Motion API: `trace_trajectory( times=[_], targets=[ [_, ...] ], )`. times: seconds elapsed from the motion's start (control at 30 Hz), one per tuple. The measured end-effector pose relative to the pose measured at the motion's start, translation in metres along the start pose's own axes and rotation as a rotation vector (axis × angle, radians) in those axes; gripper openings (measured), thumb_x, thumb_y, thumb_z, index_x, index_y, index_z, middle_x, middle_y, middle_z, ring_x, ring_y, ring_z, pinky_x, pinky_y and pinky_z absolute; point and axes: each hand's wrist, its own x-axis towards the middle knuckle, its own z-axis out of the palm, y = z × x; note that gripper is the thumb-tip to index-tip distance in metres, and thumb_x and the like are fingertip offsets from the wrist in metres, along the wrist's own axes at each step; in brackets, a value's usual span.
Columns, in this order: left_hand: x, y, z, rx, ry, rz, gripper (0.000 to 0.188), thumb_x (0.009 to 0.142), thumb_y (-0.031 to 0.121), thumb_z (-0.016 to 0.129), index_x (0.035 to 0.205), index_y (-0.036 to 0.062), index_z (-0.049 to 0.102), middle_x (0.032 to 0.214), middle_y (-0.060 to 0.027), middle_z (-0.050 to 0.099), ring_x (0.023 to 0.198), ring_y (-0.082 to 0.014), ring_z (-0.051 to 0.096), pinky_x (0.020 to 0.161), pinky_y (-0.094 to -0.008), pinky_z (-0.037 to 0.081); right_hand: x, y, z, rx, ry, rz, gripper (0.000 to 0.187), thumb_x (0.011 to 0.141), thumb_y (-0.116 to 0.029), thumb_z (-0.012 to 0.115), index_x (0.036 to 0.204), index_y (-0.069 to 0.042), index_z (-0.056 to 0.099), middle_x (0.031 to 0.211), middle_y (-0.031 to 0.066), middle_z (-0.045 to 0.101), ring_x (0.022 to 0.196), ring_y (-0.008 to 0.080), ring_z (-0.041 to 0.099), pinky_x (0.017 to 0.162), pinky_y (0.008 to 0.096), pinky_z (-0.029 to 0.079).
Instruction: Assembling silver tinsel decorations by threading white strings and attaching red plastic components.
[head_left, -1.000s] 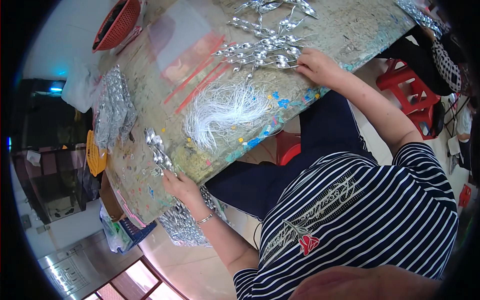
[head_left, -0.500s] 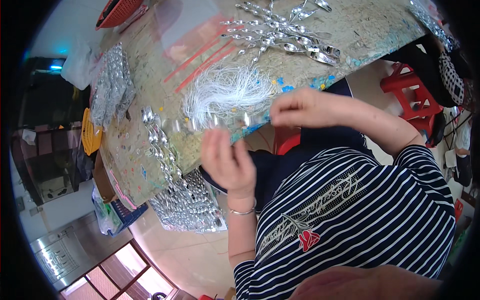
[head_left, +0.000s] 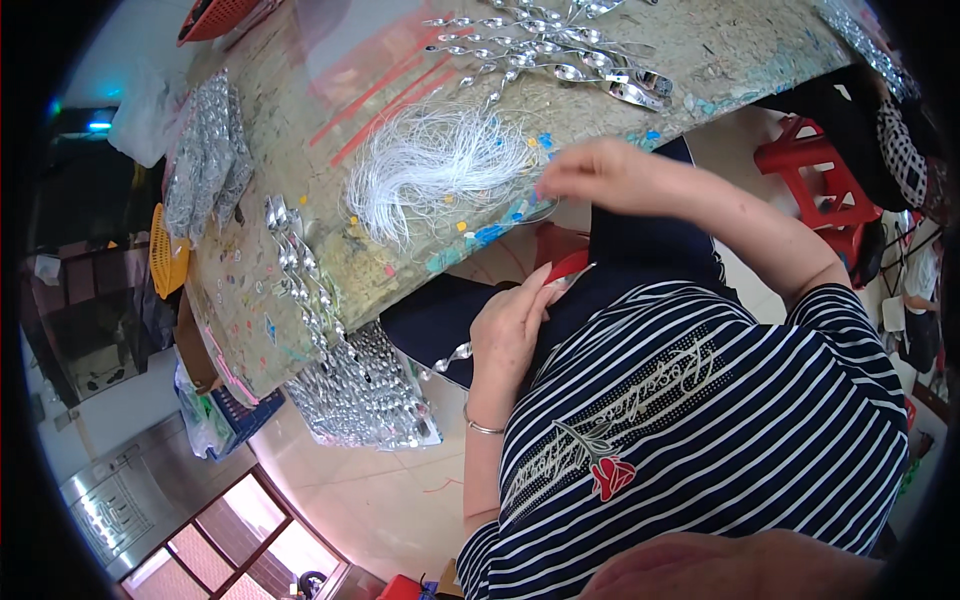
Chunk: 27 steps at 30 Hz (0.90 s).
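My left hand is closed round a shiny silver twisted spiral ornament over my lap. One end of it shows beside my wrist; a broader end, looking red and silver, comes out past my fingertips. My right hand is raised at the table's edge, fingers drawn together; whatever they pinch is too fine to make out. Just left of it, a loose bundle of white thread lies spread on the table.
Several silver twisted ornaments lie at the far side of the worn table. More ornaments lie at its left edge, with a heap below. Bagged silver pieces and a yellow basket are further left. A red stool stands right.
My left hand has dropped from the table's edge to my lap, bringing the ornament down with it. My right hand has risen slightly. The view has shifted a little.
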Motion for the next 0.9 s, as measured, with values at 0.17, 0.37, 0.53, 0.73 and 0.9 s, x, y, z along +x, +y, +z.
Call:
trace_trajectory(
  times=[0.17, 0.37, 0.53, 0.73, 0.9],
  targets=[
    [-0.009, -0.007, 0.011, -0.392, 0.023, -0.305, 0.027, 0.098, 0.012, 0.054, 0.121, 0.0006, 0.063, 0.097, -0.0070, 0.069, 0.076, -0.0100, 0.062, 0.070, -0.0235, 0.050, 0.055, 0.045, -0.026, -0.352, 0.344, -0.046, 0.026, 0.092, -0.020, 0.060, 0.110, -0.002, 0.063, 0.101, 0.0108, 0.063, 0.092, 0.0215, 0.062, 0.081, 0.0331, 0.049],
    [-0.011, -0.008, 0.007, -0.531, 0.031, -0.336, 0.027, 0.098, 0.012, 0.053, 0.122, 0.0010, 0.061, 0.102, -0.0047, 0.066, 0.086, -0.0095, 0.061, 0.077, -0.0231, 0.049, 0.090, 0.048, -0.016, -0.509, 0.407, -0.080, 0.019, 0.088, -0.021, 0.060, 0.099, -0.005, 0.061, 0.100, 0.0117, 0.058, 0.097, 0.0316, 0.059, 0.083, 0.0397, 0.048],
    [-0.017, -0.014, 0.007, -0.582, -0.016, -0.424, 0.019, 0.095, 0.007, 0.056, 0.114, 0.0008, 0.058, 0.097, -0.0065, 0.068, 0.081, -0.0103, 0.062, 0.070, -0.0232, 0.050, 0.099, 0.058, -0.022, -0.585, 0.391, -0.051, 0.018, 0.086, -0.022, 0.060, 0.094, -0.006, 0.062, 0.100, 0.0118, 0.062, 0.101, 0.0337, 0.059, 0.085, 0.0429, 0.048],
    [-0.014, -0.012, 0.000, -0.746, 0.033, -0.476, 0.020, 0.095, 0.010, 0.058, 0.112, 0.0004, 0.054, 0.093, -0.0047, 0.068, 0.076, -0.0059, 0.059, 0.063, -0.0193, 0.046, 0.074, 0.025, -0.040, -0.010, 0.397, 0.021, 0.016, 0.097, -0.021, 0.053, 0.095, -0.005, 0.054, 0.072, 0.0011, 0.054, 0.066, 0.0085, 0.054, 0.063, 0.0261, 0.046],
    [-0.009, -0.006, -0.013, -0.755, 0.096, -0.489, 0.023, 0.090, 0.012, 0.066, 0.110, 0.0020, 0.063, 0.086, -0.0020, 0.067, 0.068, -0.0045, 0.057, 0.056, -0.0172, 0.041, 0.033, -0.021, -0.057, 0.065, 0.360, -0.025, 0.018, 0.100, -0.024, 0.049, 0.095, -0.006, 0.051, 0.073, -0.0015, 0.051, 0.065, 0.0071, 0.051, 0.061, 0.0230, 0.043]
  ],
)
